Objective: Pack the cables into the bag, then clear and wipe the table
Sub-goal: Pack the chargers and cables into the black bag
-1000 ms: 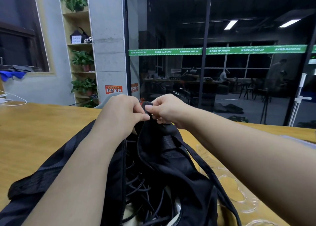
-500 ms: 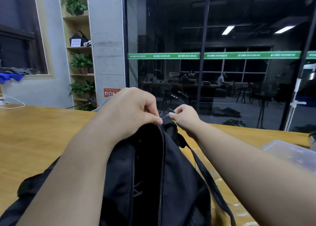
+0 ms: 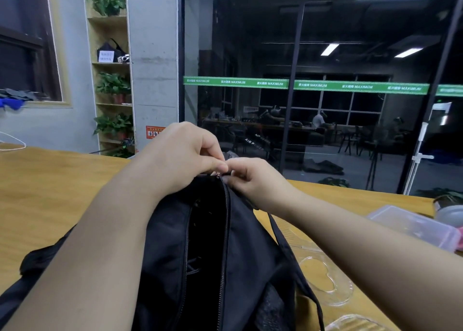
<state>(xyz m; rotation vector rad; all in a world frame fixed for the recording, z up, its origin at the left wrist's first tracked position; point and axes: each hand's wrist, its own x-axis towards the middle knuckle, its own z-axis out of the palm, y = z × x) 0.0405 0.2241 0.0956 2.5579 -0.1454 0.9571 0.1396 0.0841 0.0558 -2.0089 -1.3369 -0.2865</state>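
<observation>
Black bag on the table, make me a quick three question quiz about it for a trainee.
1. True or false: both hands meet at the far top end of the bag, at its zip.
2. What lies on the table right of the bag? A) clear plastic trays B) a laptop C) a mug
3. Fill in: the left hand and right hand pinch at the zip ____.

Key: 1 true; 2 A, the trays; 3 pull.

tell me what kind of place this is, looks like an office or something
Probably a shared office or studio at night. A glass partition with a green MAXIMUM strip looks onto desks and chairs, and a wooden shelf of potted plants stands beyond the long wooden table.
</observation>
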